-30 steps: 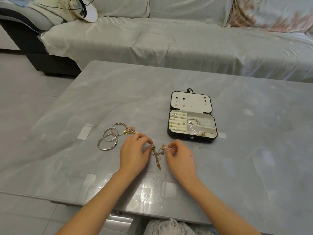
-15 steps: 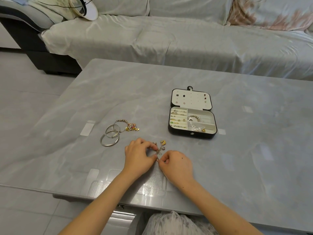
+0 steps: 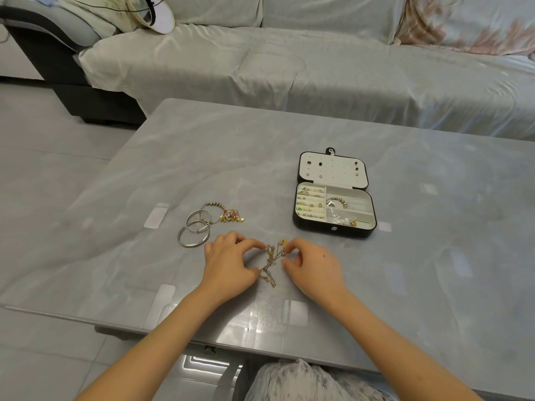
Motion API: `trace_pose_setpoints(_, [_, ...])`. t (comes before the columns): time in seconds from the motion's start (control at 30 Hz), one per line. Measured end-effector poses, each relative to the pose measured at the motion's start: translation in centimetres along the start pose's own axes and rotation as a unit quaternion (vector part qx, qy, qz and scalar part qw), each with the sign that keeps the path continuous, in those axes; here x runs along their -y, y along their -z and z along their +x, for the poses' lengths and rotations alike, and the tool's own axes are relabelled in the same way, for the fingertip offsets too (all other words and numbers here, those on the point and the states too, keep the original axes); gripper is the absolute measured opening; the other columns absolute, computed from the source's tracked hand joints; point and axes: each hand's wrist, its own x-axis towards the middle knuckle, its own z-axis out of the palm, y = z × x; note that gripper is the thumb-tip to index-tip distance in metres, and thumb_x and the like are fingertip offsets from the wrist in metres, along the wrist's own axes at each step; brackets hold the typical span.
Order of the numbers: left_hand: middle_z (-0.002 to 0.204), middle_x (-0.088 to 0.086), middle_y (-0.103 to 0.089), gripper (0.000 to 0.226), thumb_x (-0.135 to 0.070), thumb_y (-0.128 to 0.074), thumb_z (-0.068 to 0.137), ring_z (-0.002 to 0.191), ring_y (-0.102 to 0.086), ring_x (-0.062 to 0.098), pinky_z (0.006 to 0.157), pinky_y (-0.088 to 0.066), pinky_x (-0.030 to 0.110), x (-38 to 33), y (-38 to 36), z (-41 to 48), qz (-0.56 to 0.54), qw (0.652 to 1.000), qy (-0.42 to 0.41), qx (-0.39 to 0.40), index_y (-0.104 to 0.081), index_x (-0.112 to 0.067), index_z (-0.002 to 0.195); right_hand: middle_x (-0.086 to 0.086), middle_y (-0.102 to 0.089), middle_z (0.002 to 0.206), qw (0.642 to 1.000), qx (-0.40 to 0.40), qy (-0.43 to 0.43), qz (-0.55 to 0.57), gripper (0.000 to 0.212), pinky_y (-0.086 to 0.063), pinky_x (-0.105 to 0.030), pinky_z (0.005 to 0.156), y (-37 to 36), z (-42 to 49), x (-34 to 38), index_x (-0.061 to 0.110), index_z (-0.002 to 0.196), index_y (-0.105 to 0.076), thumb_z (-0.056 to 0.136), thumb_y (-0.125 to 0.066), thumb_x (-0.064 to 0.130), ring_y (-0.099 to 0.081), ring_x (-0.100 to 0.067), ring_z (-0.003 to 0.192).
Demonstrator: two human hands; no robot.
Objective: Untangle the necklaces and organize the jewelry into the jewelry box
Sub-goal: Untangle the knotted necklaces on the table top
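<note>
While tangled, necklaces (image 3: 269, 263) between both hands (image 3: 228, 264) (image 3: 314, 267).

We have one view, from a camera worn on the person's head. It looks forward and steeply down across the counter (image 3: 202, 157) from its near edge. It is close: both forearms enter from the bottom edge. The left hand (image 3: 228, 264) and the right hand (image 3: 314, 267), with the necklaces (image 3: 269, 264) held between them, lie just below the middle. The jewelry box (image 3: 318, 230) is a little farther, right of centre. The wide lens also takes in the sofa (image 3: 289, 68) at the top and the floor (image 3: 43, 183) on the left.
</note>
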Motion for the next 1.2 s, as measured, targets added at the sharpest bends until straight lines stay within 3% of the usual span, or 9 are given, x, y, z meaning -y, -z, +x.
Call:
trace_pose_setpoints(0.17, [0.105,-0.009,-0.054,0.036,-0.036,-0.046,0.073,0.101,-0.046,0.015,0.078,-0.012,0.026,0.5,-0.1,0.2,0.056,0.995,-0.079,-0.022,-0.067,-0.047,0.101,0.011,-0.049,0.082,0.998,-0.014,0.062,-0.029,0.018,-0.03,-0.024,0.065,-0.3,1.4,-0.6,0.03,0.106,-0.058,0.09,-0.052,0.036,-0.056,-0.015,0.089])
trace_pose_setpoints(0.37, [0.097,-0.006,-0.06,0.037,-0.034,-0.043,0.072,0.094,-0.055,0.022,0.078,-0.017,0.03,1.7,0.0,0.6,0.101,0.992,-0.051,-0.048,-0.069,-0.045,0.096,0.013,-0.045,0.081,0.997,-0.016,0.071,-0.037,0.017,-0.03,-0.021,0.064,-0.3,1.5,-1.4,0.029,0.105,-0.057,0.09,-0.053,0.035,-0.043,-0.006,0.075])
trace_pose_setpoints(0.47, [0.099,-0.006,-0.06,0.042,-0.039,-0.036,0.073,0.096,-0.055,0.022,0.08,-0.017,0.03,1.8,0.2,0.9,0.093,0.993,-0.05,-0.046,-0.069,-0.044,0.097,0.013,-0.047,0.076,0.997,-0.015,0.072,-0.014,0.017,-0.029,-0.018,0.056,0.2,1.3,-1.6,0.032,0.105,-0.057,0.088,-0.055,0.032,-0.044,-0.005,0.072])
trace_pose_setpoints(0.67, [0.103,-0.004,-0.06,0.044,-0.046,-0.035,0.072,0.1,-0.054,0.024,0.084,-0.022,0.035,0.6,1.5,3.4,0.049,0.992,-0.049,-0.103,-0.071,-0.039,0.095,0.014,-0.055,0.074,0.991,-0.113,-0.011,0.078,0.008,-0.034,-0.009,0.061,5.1,1.2,-5.4,0.031,0.088,-0.064,0.084,-0.063,0.024,-0.048,0.004,0.069])
trace_pose_setpoints(0.77, [0.102,-0.007,-0.059,0.036,-0.05,-0.039,0.074,0.099,-0.053,0.02,0.081,-0.018,0.031,-1.9,2.0,5.9,0.037,0.99,-0.078,-0.116,-0.071,-0.041,0.088,0.011,-0.061,0.083,0.981,-0.167,-0.055,0.082,0.008,-0.037,-0.018,0.067,7.8,2.7,-8.2,0.027,0.087,-0.068,0.086,-0.062,0.022,-0.051,-0.003,0.072])
trace_pose_setpoints(0.9, [0.105,-0.009,-0.057,0.023,-0.045,-0.052,0.076,0.102,-0.05,0.018,0.078,-0.011,0.025,-5.9,1.0,9.7,0.026,0.987,-0.114,-0.114,-0.071,-0.04,0.085,0.008,-0.058,0.09,0.991,-0.12,-0.061,0.01,0.017,-0.033,-0.025,0.07,9.4,6.0,-9.4,0.026,0.097,-0.071,0.091,-0.055,0.028,-0.054,-0.013,0.089])
trace_pose_setpoints(1.07, [0.113,-0.011,-0.054,0.01,-0.037,-0.064,0.083,0.112,-0.043,0.014,0.082,-0.011,0.025,-9.0,-0.5,12.9,0.019,0.989,-0.102,-0.107,-0.071,-0.036,0.09,0.009,-0.068,0.092,0.996,-0.056,-0.037,-0.065,0.018,-0.041,-0.026,0.069,9.2,9.9,-8.6,0.029,0.093,-0.072,0.087,-0.058,0.037,-0.058,-0.013,0.091])
trace_pose_setpoints(1.2, [0.115,-0.013,-0.052,0.011,-0.034,-0.063,0.084,0.114,-0.041,0.01,0.083,-0.011,0.024,-9.7,-0.9,14.0,0.01,0.991,-0.083,-0.104,-0.069,-0.037,0.092,0.008,-0.07,0.087,0.992,-0.005,-0.029,-0.12,0.025,-0.037,-0.023,0.061,9.1,12.1,-7.8,0.028,0.086,-0.072,0.078,-0.065,0.05,-0.061,-0.012,0.083])
